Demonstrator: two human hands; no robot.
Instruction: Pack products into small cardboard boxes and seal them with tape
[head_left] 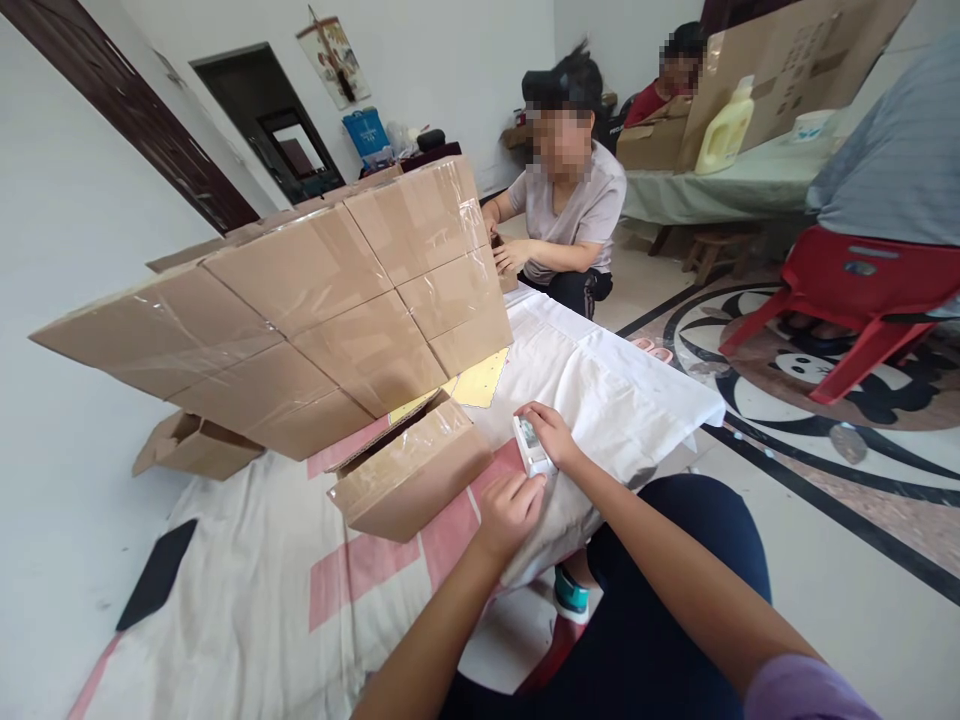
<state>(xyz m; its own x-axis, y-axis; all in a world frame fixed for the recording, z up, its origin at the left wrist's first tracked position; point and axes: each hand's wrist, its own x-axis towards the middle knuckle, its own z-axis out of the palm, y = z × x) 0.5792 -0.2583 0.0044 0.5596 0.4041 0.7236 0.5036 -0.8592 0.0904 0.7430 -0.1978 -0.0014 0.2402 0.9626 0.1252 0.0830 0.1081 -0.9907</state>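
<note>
The right hand [553, 432] is closed over the top of a small white object [528, 446], fingers wrapped on its far end. The object lies on a grey-white cloth [600, 390] at the near right edge of the surface [247, 600]. The left hand [510, 512] rests just below the object, fingers curled together into a fist with the knuckles on the cloth. It cannot be determined whether this hand grips anything.

A small box [409, 480] sits immediately left of both hands, its near corner close to the left hand. Behind it, a taped box stack [300, 300] overhangs the surface and blocks the space to the left and rear. A yellow sheet [480, 380] shows under the stack's right edge. A flattened carton [196, 445] lies at the far left.

Open room remains to the right of the hands, where the cloth edge drops to the floor [825, 520]. A co-worker [574, 210] sits at the far end of the surface, hands at the stack's rear edge. A red chair [847, 290] stands well apart to the right.
</note>
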